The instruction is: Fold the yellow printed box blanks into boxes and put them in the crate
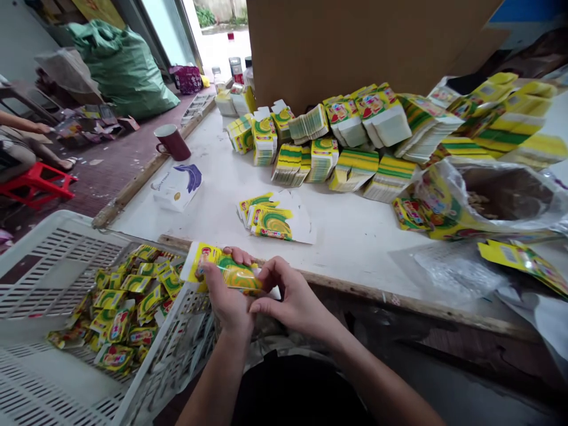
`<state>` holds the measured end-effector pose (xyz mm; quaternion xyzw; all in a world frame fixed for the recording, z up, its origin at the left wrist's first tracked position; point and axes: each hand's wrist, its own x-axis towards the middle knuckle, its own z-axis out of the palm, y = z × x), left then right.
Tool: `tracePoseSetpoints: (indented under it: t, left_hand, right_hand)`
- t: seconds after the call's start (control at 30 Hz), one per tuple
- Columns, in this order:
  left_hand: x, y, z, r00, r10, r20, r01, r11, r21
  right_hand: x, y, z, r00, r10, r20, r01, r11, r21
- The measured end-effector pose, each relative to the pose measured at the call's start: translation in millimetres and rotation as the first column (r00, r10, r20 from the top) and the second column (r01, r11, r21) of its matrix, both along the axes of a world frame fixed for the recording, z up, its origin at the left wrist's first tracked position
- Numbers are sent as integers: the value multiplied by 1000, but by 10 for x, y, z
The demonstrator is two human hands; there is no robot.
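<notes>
Both my hands hold one small yellow and green carton [224, 271] just in front of the table's near edge. My left hand [228, 299] grips it from below with the thumb on top. My right hand [288, 296] pinches its right end, fingers curled. The carton lies tilted, its printed face up. To the left stands a white slatted crate [53, 266] holding several similar finished cartons [124, 307]. A few flat cartons [268, 219] lie on the white table [355, 231] just beyond my hands.
Stacks of flat yellow-green cartons [355, 148] line the back of the table before a big cardboard box [355, 41]. An open plastic bag [497, 195] lies at right. A maroon mug [172, 142] and white packet [177, 186] sit at left. Another person's arm [22, 121] shows far left.
</notes>
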<state>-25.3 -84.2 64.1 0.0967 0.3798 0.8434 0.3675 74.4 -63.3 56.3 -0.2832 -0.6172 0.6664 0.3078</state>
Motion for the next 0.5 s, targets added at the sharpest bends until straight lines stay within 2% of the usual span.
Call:
tracePoseSetpoints:
  t: [0.1, 0.2, 0.37, 0.43, 0.5]
  left_hand:
    - [-27, -16, -72, 999, -29, -22, 26, 993, -117]
    - [-40, -85, -198, 980, -130, -151, 104, 980, -170]
    - [-82, -161, -318, 936, -100, -338, 0, 959, -285]
    - [-160, -182, -288, 912, -122, -392, 4, 957, -289]
    - [-285, -219, -208, 864, -122, -489, 4, 972, -235]
  right_hand:
    - [17, 56, -50, 996, -57, 64, 56, 998, 22]
    - [90, 151, -58, 987, -113, 116, 107, 993, 55]
    - [200, 245, -33, 962, -241, 127, 217, 960, 177]
    - [257, 284, -22, 950, -286, 123, 239, 923, 303]
    - [336, 331, -5, 925, -356, 129, 252, 833, 493]
